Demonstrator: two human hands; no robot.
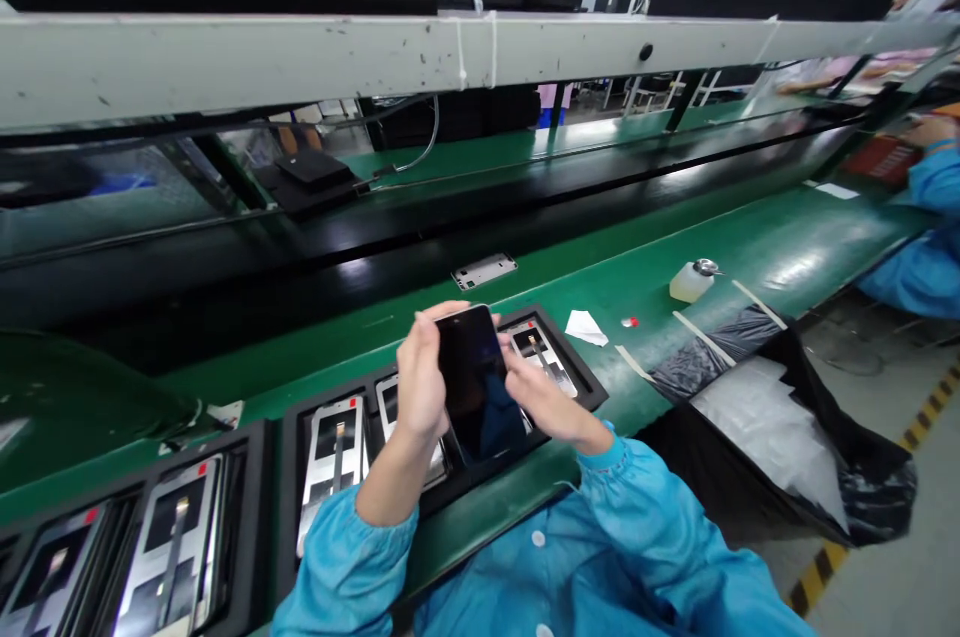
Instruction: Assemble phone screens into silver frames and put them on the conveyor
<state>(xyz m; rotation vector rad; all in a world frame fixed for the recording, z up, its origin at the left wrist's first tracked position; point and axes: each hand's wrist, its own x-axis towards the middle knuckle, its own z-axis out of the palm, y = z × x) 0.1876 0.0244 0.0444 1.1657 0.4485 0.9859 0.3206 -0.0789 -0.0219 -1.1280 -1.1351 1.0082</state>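
Observation:
A dark phone screen panel [480,387] is held up at the centre, its glossy black face toward the camera. My left hand [421,372] grips its left edge, with the thumb at the side and fingers behind the top. At the right edge, my right hand [544,392] touches the panel with its fingers, which are partly hidden behind it. Beneath the hands lies a black foam tray [592,387] with several silver-backed phone parts, among them one at the left [330,462] and one at the right [551,357].
Another foam tray [259,517] with phone parts stands at lower left. A metal plate [484,271] lies beyond the hands. On the right are white paper [585,328], a bottle [691,283] and a black bag [877,477]. A person's blue sleeve [919,262] shows far right.

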